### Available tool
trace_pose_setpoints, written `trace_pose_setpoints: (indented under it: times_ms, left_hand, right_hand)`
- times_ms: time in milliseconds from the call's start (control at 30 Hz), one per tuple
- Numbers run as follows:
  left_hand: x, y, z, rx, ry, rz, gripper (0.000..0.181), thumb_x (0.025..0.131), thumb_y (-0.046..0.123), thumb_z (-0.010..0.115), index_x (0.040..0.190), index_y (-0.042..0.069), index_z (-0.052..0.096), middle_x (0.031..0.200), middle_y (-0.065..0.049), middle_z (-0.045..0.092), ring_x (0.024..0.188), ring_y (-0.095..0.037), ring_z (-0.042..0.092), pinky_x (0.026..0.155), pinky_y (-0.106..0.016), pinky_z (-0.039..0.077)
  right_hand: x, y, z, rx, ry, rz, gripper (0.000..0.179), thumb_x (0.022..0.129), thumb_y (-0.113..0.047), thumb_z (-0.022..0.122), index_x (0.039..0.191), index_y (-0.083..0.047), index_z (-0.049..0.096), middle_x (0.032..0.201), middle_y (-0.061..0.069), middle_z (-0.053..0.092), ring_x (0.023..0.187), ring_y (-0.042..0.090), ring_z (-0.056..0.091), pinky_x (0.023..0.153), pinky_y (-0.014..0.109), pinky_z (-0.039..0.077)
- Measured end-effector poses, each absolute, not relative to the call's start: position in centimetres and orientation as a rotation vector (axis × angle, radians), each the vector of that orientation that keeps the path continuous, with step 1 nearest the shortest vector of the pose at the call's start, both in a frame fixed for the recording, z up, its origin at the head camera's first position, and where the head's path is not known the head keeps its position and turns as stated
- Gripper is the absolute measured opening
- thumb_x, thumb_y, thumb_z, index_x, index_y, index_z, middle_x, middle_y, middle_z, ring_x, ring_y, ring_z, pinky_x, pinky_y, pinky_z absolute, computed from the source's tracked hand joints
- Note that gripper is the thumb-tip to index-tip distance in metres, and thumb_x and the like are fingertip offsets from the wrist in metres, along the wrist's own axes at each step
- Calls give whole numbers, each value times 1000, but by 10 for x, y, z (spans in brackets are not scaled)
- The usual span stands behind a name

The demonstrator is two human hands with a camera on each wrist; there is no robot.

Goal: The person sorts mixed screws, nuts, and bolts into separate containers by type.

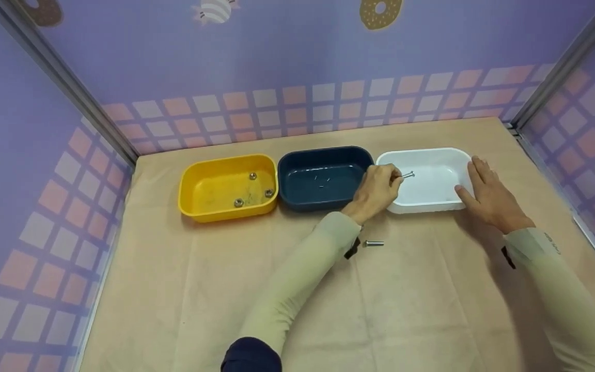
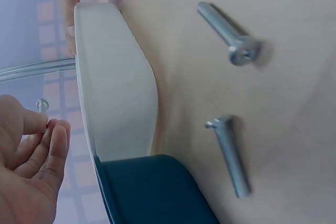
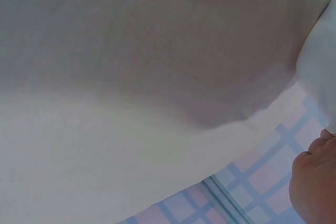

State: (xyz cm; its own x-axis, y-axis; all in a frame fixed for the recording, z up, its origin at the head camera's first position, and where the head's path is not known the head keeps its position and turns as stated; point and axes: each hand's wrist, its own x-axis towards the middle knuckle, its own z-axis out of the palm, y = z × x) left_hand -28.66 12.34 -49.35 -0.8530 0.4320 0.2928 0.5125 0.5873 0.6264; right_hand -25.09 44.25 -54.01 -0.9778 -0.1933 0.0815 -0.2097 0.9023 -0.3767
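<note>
My left hand (image 1: 377,188) pinches a metal bolt (image 1: 408,174) between thumb and fingertips, above the left side of the white bin (image 1: 424,208). The bolt's round head points away from the fingers, and its other end is hidden by them. At the bin's right end my right hand (image 1: 494,199) rests against the wall and rim with its fingers straight. Two more bolts lie on the cloth in the left wrist view: an upper bolt (image 2: 223,27) and a lower bolt (image 2: 231,156). Only one loose bolt (image 1: 375,243) shows in the head view, beside the left wrist.
Left of the white bin stands a dark blue bin (image 1: 323,206) with several tiny shiny marks inside, too small to identify. A yellow bin (image 1: 228,213) beside it holds metal nuts (image 1: 238,203). Patterned panels wall in the cloth-covered table (image 1: 173,289) at the back and sides.
</note>
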Motion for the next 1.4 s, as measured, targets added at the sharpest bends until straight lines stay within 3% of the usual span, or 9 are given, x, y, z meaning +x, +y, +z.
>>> trace_pose_setpoints:
  times_ms: [467, 1000, 1400]
  left_hand:
    - [-304, 147, -487, -719, -2726, -1063, 16, 106, 13, 66, 109, 6, 80, 108, -3, 81, 95, -7, 73, 80, -13, 55]
    - [-300, 151, -490, -716, -2810, -969, 20, 105, 19, 69, 117, 7, 78, 117, -2, 79, 110, -13, 73, 92, -19, 58]
    - [-294, 140, -488, -792, -2761, -919, 26, 104, 23, 69, 124, 7, 73, 123, -4, 75, 116, -15, 71, 97, -21, 56]
  right_hand:
    - [-250, 442, -542, 295, -3018, 607, 85, 113, -47, 41, 167, 9, 6, 177, 29, 2, 163, 53, 4, 135, 60, 4]
    - [-250, 443, -541, 304, -3031, 611, 85, 113, -48, 40, 167, 8, 5, 178, 27, -3, 163, 53, 1, 134, 63, 4]
    - [-250, 443, -541, 307, -3009, 624, 85, 113, -47, 42, 167, 8, 7, 177, 29, 2, 162, 54, 4, 134, 61, 4]
